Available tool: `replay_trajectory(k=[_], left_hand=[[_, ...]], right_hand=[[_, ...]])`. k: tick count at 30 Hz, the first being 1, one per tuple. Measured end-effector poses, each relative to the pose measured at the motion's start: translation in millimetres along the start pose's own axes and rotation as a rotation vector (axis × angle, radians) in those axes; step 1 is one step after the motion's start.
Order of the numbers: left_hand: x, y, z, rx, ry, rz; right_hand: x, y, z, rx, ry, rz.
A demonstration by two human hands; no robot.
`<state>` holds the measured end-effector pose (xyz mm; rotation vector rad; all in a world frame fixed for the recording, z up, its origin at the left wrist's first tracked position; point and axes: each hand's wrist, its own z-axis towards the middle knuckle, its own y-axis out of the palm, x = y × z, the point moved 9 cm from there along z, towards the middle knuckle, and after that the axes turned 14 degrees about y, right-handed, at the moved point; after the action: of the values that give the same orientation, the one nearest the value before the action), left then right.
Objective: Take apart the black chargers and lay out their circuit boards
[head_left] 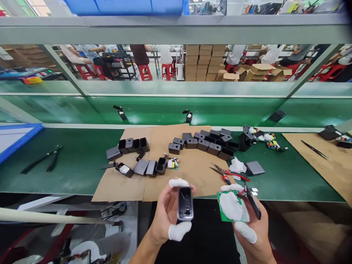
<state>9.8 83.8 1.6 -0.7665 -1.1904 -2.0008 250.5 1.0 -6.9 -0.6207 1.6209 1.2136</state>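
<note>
White finger cots cover some fingertips of both my hands. My left hand (173, 212) is closed around a small black plastic casing (185, 204), its open end turned toward me. In my right hand (251, 223) is a green circuit board (223, 211) with a white lump of paste on it, gripped by the thumb and fingers. A black end plate (252, 201) hangs beside the board, joined by a red wire. Just beyond my hands, several black casings (203, 145) stand on cardboard (159, 187), and a small bare circuit board (173, 163) lies near them.
Red-handled pliers (231, 173) lie beside crumpled white tissue (238, 165). Black-handled cutters (44, 157) rest at the left, tweezers (314, 149) at the right. More circuit boards (265, 137) sit at the back right. A shelf beam (176, 35) spans above; people sit beyond it.
</note>
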Motion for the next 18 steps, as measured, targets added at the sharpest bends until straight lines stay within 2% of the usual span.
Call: replay_trajectory(k=[3, 8, 13, 18], left_hand=[[17.7, 11.1, 1.0, -0.100, 0.108, 0.030], [31.5, 24.8, 13.5, -0.188, 0.092, 0.166], [33.1, 32.4, 16.2, -0.256, 0.092, 0.205], [31.8, 33.6, 13.5, -0.279, 0.083, 0.259]], right_hand=[[-9.0, 19.8, -1.6, -0.065, 0.025, -0.071], [-24.2, 43.2, -2.7, -0.159, 0.020, -0.148], [-32.6, 51.0, -4.7, -0.175, -0.016, -0.171], [-32.3, 50.0, -5.0, -0.183, -0.010, -0.183]])
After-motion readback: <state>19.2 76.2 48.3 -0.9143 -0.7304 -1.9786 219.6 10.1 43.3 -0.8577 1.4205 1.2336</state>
